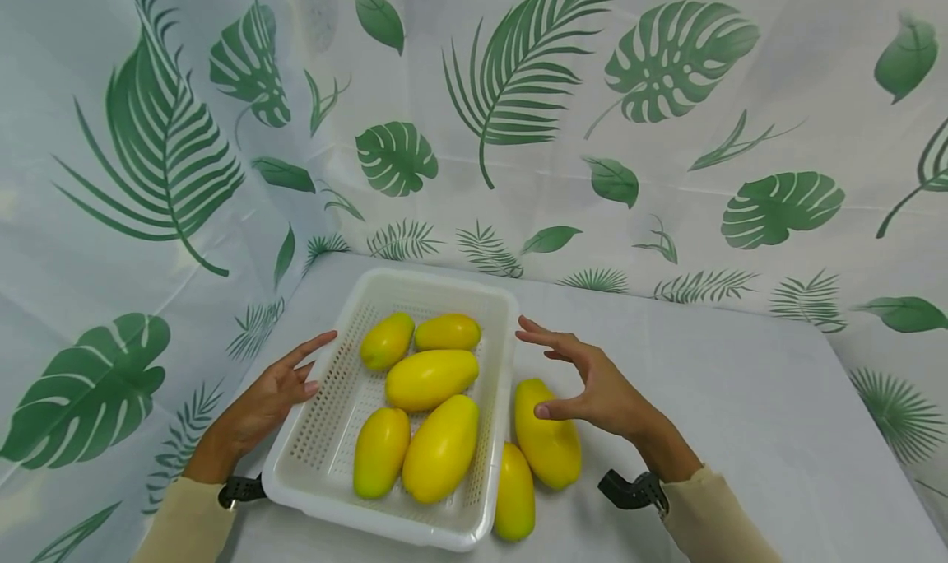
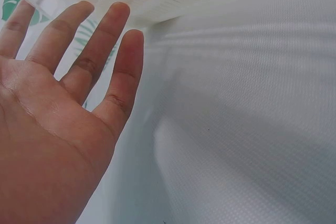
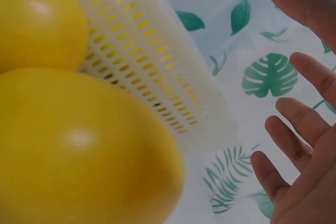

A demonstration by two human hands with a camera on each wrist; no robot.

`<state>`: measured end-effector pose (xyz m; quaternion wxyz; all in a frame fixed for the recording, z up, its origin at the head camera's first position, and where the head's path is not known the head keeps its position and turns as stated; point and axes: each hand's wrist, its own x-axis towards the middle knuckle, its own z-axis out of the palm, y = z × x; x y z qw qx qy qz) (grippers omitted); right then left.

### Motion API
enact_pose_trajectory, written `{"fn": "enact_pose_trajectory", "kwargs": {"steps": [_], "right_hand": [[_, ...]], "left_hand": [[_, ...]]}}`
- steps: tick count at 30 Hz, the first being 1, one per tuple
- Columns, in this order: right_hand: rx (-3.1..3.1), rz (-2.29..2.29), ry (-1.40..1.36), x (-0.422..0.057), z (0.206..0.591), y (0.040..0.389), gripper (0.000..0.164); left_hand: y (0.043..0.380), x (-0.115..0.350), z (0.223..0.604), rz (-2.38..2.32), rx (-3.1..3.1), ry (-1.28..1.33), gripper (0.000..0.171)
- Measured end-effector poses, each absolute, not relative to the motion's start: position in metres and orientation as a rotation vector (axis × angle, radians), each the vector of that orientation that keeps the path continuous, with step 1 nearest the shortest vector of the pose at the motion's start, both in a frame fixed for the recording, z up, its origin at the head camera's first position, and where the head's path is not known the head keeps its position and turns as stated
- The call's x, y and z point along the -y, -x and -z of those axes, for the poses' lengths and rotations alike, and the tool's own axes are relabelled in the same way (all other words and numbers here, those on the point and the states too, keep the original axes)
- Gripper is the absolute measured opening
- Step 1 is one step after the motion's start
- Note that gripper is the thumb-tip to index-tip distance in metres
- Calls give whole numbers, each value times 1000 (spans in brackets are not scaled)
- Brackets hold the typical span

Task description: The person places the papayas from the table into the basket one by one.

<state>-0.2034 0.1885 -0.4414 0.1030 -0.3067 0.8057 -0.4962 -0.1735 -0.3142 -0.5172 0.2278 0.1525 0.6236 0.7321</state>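
Observation:
A white perforated plastic basket (image 1: 392, 532) stands on the table with several yellow, mango-like fruits (image 1: 432, 379) inside, some tinged green at one end. My left hand (image 1: 270, 400) is at the basket's left side, its fingers extended against or very near the wall; in the left wrist view the fingers (image 2: 125, 66) look straight and spread. My right hand (image 1: 603, 386) hovers past the basket's right rim with thumb and fingers spread, holding nothing. Below it a loose yellow fruit (image 1: 551, 456) lies beside the basket, and another loose fruit (image 1: 514, 497) lies against the right wall.
A white cloth covers the table (image 1: 741, 407). Behind and to the left hangs a white sheet (image 1: 533, 217) printed with green leaves. Dark straps (image 1: 635, 490) circle both wrists, over beige sleeves.

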Motion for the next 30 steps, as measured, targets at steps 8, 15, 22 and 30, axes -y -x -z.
{"fn": "enact_pose_trajectory", "kwargs": {"steps": [8,15,22,30], "right_hand": [[-2436,1452,836,-189,458,193,91],[-2449,1444,788,-189,468,186,94],[-2414,1468,757,-187,474,185,93],[-2396,1461,752,-187,482,185,90]], "left_hand": [[173,314,516,-2020,-1715,-410,71],[173,315,515,-2022,-1714,-437,71],[173,314,516,-2019,-1717,-449,71],[174,315,518,-2011,-1739,-412,71]]}}
